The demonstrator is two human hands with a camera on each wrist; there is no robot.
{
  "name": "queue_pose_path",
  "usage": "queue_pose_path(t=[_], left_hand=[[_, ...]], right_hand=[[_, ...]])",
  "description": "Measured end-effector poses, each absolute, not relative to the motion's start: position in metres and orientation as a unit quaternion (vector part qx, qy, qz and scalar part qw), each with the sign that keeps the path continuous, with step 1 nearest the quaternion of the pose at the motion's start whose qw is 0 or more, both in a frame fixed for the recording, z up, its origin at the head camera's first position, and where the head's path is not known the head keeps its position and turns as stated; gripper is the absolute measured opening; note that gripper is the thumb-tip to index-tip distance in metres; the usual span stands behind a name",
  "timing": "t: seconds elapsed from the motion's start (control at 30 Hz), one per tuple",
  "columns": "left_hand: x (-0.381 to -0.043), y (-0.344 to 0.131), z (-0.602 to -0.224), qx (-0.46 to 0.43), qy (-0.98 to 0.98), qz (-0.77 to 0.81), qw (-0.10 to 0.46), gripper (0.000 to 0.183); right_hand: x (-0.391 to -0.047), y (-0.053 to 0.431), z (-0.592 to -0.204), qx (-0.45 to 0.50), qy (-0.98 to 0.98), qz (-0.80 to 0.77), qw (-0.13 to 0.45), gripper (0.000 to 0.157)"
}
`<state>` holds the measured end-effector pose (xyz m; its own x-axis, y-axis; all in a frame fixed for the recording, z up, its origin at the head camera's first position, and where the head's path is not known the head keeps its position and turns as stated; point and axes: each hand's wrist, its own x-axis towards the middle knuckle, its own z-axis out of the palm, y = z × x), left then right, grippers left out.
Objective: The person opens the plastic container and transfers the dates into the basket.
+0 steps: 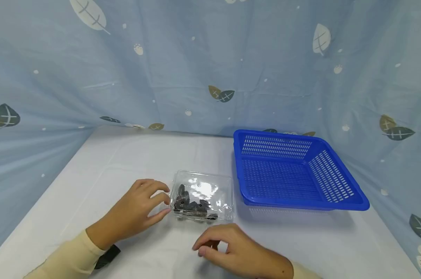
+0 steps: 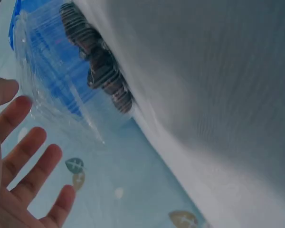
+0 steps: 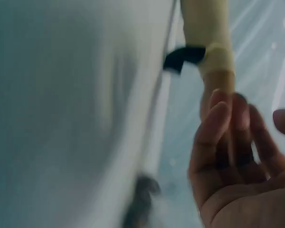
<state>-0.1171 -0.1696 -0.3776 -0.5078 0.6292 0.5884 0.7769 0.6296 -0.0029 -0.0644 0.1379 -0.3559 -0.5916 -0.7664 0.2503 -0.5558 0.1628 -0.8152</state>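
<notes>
A clear plastic box (image 1: 217, 193) with its lid down sits on the white cloth, with several dark brown oblong pieces (image 1: 193, 207) gathered toward its front left. Through the box wall in the left wrist view, these dark pieces (image 2: 102, 66) look like dried fruit. My left hand (image 1: 137, 209) is at the box's left side, fingers spread and bent a little, fingertips right by the wall. In front of the box, my right hand (image 1: 234, 250) hovers with fingers loosely bent and nothing between them; its fingers (image 3: 211, 123) also show in the right wrist view.
To the right of the box stands a blue plastic basket (image 1: 335, 205) with slotted walls. A blue leaf-patterned curtain (image 1: 182, 62) hangs behind the table (image 1: 133, 155). A dark strap (image 1: 107, 256) shows under the left sleeve.
</notes>
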Motion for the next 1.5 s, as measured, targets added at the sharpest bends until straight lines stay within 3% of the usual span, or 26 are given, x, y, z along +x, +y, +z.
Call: queue_pose_path(t=[0.13, 0.27, 0.4, 0.57, 0.8, 1.1, 1.37, 1.5], left_hand=[[-0.108, -0.161, -0.382, -0.442, -0.838, -0.134, 0.291, 0.019], [-0.109, -0.160, -0.382, -0.452, -0.834, -0.140, 0.283, 0.026], [-0.110, -0.161, -0.382, -0.464, -0.833, -0.147, 0.262, 0.025], [-0.109, -0.161, -0.381, -0.473, -0.834, -0.146, 0.244, 0.025], [-0.108, -0.159, -0.377, -0.476, -0.837, -0.145, 0.227, 0.023], [-0.112, -0.154, -0.376, -0.493, -0.819, -0.099, 0.276, 0.018], [-0.115, -0.153, -0.376, -0.500, -0.812, -0.110, 0.280, 0.014], [-0.115, -0.153, -0.377, -0.504, -0.807, -0.119, 0.284, 0.034]], right_hand=[[-0.056, 0.104, -0.379, -0.334, 0.668, -0.583, 0.320, 0.028], [-0.061, 0.083, -0.400, -0.187, 0.601, -0.672, 0.390, 0.038], [-0.068, 0.075, -0.412, -0.068, 0.576, -0.726, 0.369, 0.043], [-0.070, 0.074, -0.421, -0.009, 0.564, -0.762, 0.319, 0.045], [-0.068, 0.074, -0.422, 0.015, 0.558, -0.779, 0.286, 0.049], [-0.071, 0.075, -0.420, 0.029, 0.562, -0.783, 0.264, 0.045], [-0.075, 0.076, -0.422, 0.021, 0.574, -0.778, 0.254, 0.042], [-0.078, 0.078, -0.422, 0.023, 0.577, -0.775, 0.258, 0.041]])
